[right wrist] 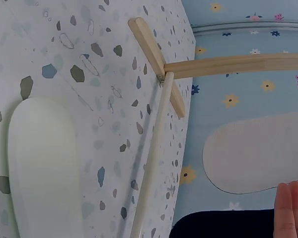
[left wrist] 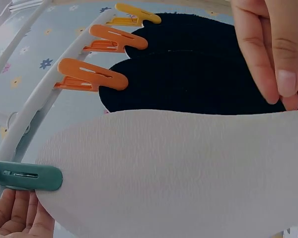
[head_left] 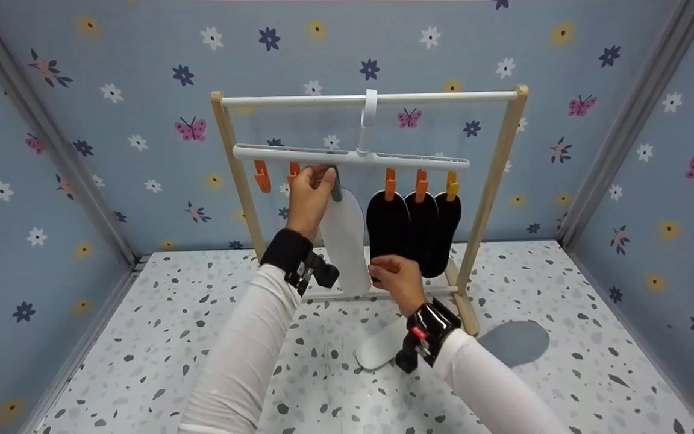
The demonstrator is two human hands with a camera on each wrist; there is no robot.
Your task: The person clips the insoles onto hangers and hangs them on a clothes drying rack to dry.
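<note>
My left hand [head_left: 311, 202] pinches a dark green clothespin [left wrist: 27, 176] under the white hanger bar [head_left: 305, 157]. That clothespin is clamped on the top end of a white insole [head_left: 345, 241], which hangs down from it. The fingers of my right hand [head_left: 400, 278] are at the insole's right edge, low down, and look fairly straight in the right wrist view. Beside it hang several black insoles [left wrist: 179, 82], held by two orange clothespins [head_left: 390, 184] and a yellow clothespin [head_left: 452, 186]. At the left, more orange clothespins [head_left: 262, 176] hang from the bar, one partly behind my left hand.
The hanger hooks over the top rail of a wooden rack [head_left: 500, 150]. On the speckled table [head_left: 160, 337] lie a white insole [right wrist: 44, 168], partly behind my right wrist, and a grey insole [head_left: 515, 342] right of the rack's foot. Flower-patterned walls [head_left: 70, 150] enclose the space.
</note>
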